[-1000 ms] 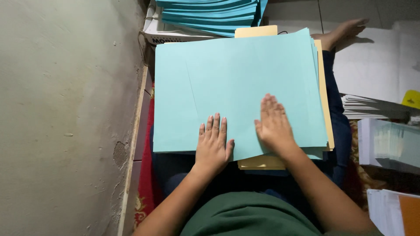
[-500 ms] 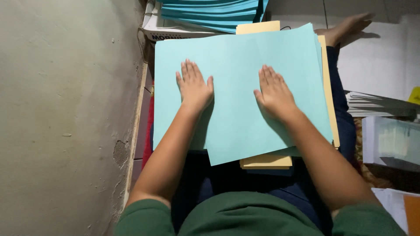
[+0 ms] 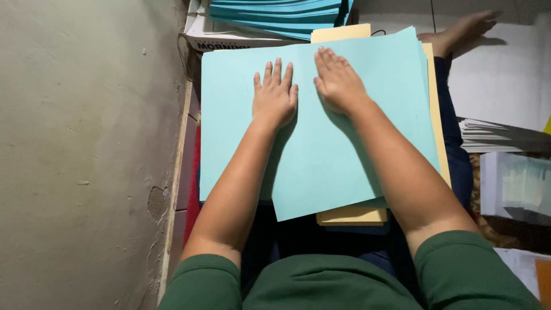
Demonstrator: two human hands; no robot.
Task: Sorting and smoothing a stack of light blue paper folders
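Hands flat on the blue sheet (image 3: 344,155) across my lap: left hand (image 3: 274,99) and right hand (image 3: 338,81) side by side near its far edge, fingers straight and nearly together, pinching nothing. Sheet looks thin, light, floppy, probably slides on the tan board (image 3: 351,214) underneath. I'd grab it by an edge or corner.

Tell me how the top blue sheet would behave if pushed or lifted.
The top blue sheet looks thin, so it would probably flop when lifted by one edge. Lying smooth on other sheets, under the left hand and right hand, it would likely slide easily.
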